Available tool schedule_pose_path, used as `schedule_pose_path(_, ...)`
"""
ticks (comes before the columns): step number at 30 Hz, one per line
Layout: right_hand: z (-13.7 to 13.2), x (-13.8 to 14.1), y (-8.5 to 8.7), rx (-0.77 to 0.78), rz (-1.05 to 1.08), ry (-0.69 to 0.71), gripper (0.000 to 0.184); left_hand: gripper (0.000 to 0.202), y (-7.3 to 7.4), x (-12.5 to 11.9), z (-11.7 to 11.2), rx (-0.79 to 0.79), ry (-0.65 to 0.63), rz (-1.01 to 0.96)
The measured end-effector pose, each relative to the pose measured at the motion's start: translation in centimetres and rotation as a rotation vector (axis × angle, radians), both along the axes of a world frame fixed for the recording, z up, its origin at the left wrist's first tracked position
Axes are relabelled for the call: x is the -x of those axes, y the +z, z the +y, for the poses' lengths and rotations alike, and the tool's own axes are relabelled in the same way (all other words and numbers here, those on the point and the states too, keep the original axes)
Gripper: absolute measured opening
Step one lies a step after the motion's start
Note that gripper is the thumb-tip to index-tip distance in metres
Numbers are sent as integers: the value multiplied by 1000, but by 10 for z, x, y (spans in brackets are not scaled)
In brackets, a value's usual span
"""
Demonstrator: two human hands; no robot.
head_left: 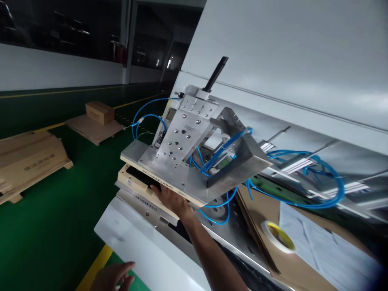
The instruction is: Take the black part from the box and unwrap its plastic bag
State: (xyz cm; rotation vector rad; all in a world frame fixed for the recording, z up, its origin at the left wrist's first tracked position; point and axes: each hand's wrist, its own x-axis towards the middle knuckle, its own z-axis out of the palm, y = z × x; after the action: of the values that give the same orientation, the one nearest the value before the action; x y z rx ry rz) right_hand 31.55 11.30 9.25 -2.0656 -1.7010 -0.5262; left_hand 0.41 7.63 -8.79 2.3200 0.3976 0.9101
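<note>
A metal fixture (184,133) stamped "3097", with a black rod rising from its top, stands on a flat metal plate (163,173) edged in cream. Below it is a cream block (138,186) with a dark inset, separated from the plate by a narrow gap. My right hand (172,201) reaches into that gap, touching the cream block near its front edge; most of its fingers are hidden under the plate. At the bottom left, my left hand (113,277) is partly in view, fingers apart and holding nothing, near the white machine ledge (142,242).
Blue air hoses (336,186) loop around the fixture and to its right. A tape roll (278,236) and paper sheets (318,242) lie on cardboard at the right. Cardboard boxes (100,112) and a large carton (36,161) sit on the green floor.
</note>
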Motion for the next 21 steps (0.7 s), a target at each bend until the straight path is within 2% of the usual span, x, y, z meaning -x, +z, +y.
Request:
schedule_pose_path(6,2,15,0,182,-76,16,43,30,10,5,10,50,-46,98)
schedule_pose_path(9,-5,25,8,193,-36,-2,42,29,24,7,13,90,-42,114)
schedule_pose_path(11,-16,32,12,179,-7,-29,42,27,42,5,22,101,-12,93)
schedule_pose_path(13,-32,38,11,152,2,-79,43,27,69,-4,39,87,45,78)
schedule_pose_path(14,-40,41,9,134,-1,-117,45,29,84,-13,51,54,46,72)
schedule_pose_path(16,-53,45,3,96,-19,-192,50,37,116,-35,80,-34,175,114)
schedule_pose_path(18,-61,49,-3,81,-42,-241,54,52,143,-62,111,-152,168,93)
schedule_pose_path(19,-63,51,-6,83,-47,-258,55,56,153,-75,125,-212,177,102)
schedule_pose_path(21,-66,58,-8,100,-36,-287,56,59,163,-94,147,-312,220,149)
